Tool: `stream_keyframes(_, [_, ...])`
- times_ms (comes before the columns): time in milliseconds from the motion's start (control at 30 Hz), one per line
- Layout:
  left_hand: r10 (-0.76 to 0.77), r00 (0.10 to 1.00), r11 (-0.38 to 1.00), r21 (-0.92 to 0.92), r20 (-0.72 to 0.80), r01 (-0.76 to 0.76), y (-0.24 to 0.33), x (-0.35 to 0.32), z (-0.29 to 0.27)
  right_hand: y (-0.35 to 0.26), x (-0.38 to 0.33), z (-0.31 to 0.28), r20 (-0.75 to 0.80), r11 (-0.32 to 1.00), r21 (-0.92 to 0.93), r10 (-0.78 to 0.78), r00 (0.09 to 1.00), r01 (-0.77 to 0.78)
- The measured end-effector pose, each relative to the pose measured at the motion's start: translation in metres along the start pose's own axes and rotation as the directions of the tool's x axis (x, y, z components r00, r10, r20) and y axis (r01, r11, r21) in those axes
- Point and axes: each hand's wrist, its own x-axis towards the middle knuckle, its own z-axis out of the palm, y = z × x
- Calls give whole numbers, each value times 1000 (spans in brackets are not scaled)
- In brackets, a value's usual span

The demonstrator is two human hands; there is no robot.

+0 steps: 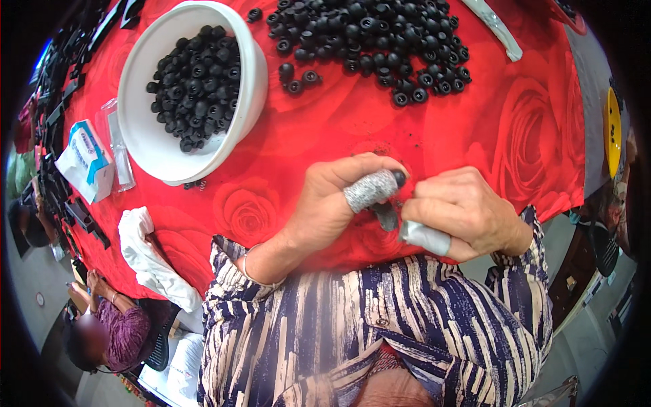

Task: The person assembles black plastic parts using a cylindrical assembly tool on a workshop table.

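Left hand [325, 203] first, since we're going left to right: our thumb, wrapped in grey woven tape, pinches a small black rubber ring-shaped piece [399, 178] against the fingertips, right at the near edge of the red rose-print tablecloth [529, 129]. Right hand [468, 214] sits touching it, fingers curled shut around a small dark metal blade tool [387, 216] poking down between both hands; its thumb is taped too.

Risks, honestly: that piece is tiny and held only by the tips, so a slip could drop it into our lap. The blade works close to the fingers, so we'd guess the tape is there for that.

Up and left of the hands, the white round plastic bowl [146, 136] of black pieces overhangs nothing, but the loose heap of black rubber pieces [373, 41] beyond could roll.
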Motion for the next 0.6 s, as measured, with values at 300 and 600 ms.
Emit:
stream_keyframes(300, [22, 997, 995, -96, 79, -14, -4, 0, -4, 1, 4, 1, -292, 976, -63, 180, 939, -207])
stream_keyframes(600, [39, 993, 995, -99, 114, -28, -3, 1, -5, 7, 4, 1, -215, 974, -5, 220, 952, -226])
